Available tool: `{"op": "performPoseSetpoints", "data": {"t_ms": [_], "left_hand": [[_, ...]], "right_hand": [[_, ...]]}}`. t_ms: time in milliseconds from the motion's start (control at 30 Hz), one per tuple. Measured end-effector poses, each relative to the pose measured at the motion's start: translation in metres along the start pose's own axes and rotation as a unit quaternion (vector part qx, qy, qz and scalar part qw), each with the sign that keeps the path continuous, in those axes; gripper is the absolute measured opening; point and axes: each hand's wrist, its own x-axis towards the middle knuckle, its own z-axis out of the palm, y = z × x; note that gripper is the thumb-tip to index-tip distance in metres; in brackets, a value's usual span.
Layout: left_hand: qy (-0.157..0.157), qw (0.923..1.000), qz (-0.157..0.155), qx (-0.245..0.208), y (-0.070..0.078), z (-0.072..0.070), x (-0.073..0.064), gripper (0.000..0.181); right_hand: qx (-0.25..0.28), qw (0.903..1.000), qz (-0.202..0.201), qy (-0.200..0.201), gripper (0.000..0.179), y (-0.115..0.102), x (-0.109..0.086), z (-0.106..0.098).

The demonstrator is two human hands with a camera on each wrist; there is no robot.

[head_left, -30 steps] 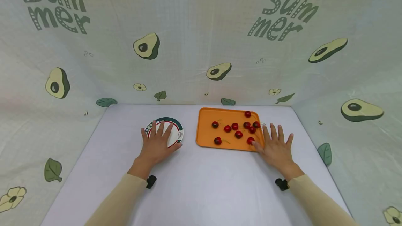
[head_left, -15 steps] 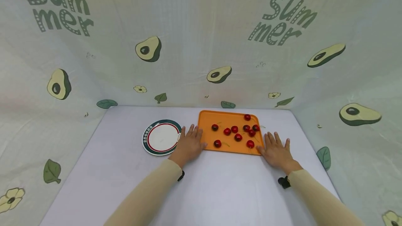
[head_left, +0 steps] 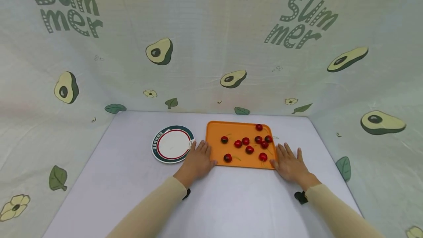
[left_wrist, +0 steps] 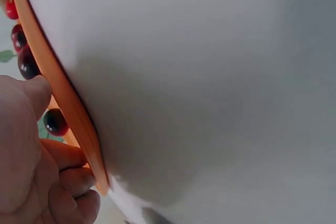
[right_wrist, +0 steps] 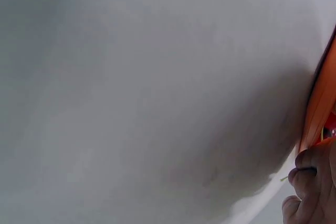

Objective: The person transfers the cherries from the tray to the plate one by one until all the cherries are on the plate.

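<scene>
An orange rectangular tray (head_left: 236,161) holding several dark red cherries (head_left: 249,150) with stems lies on the table, right of a round plate (head_left: 172,144). My left hand (head_left: 197,161) grips the tray's left end, thumb near the front corner and fingers along the side. In the left wrist view its fingers (left_wrist: 76,181) bend against the tray's rim (left_wrist: 71,98). At the opposite end my right hand (head_left: 290,164) holds the tray, its thumb at the front right corner. Its bent fingers (right_wrist: 304,182) touch the tray's end (right_wrist: 317,111) in the right wrist view.
The white plate has a green band and a red ring, and stands close beside my left hand. Behind and around the white table (head_left: 238,201) hangs a pale cloth (head_left: 195,17) printed with avocados and leaves.
My left hand has gone from over the plate to the tray's left end. My right hand has settled at the right end. The tray has slid slightly towards me with its cherries.
</scene>
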Motion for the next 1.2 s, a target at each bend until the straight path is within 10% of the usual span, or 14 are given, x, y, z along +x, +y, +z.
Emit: {"op": "performPoseSetpoints", "data": {"t_ms": [267,767,933,1200], "left_hand": [[0.014,0.9999,-0.002,0.002,-0.005,0.007,-0.032,0.081],[0.071,0.9947,-0.015,-0.073,-0.029,0.011,-0.048,0.069],[0.124,0.9723,-0.06,-0.189,-0.065,-0.004,-0.05,0.057],[0.143,0.9261,-0.187,-0.295,-0.165,-0.012,-0.049,0.062]], "right_hand": [[-0.017,0.9991,-0.026,0.029,0.077,-0.015,-0.017,0.008],[-0.032,0.9973,-0.038,0.054,0.077,-0.026,-0.021,0.009],[-0.032,0.9971,-0.036,0.058,0.078,-0.024,-0.021,0.01],[-0.016,0.9965,-0.051,0.064,0.078,-0.021,-0.019,0.012]]}}
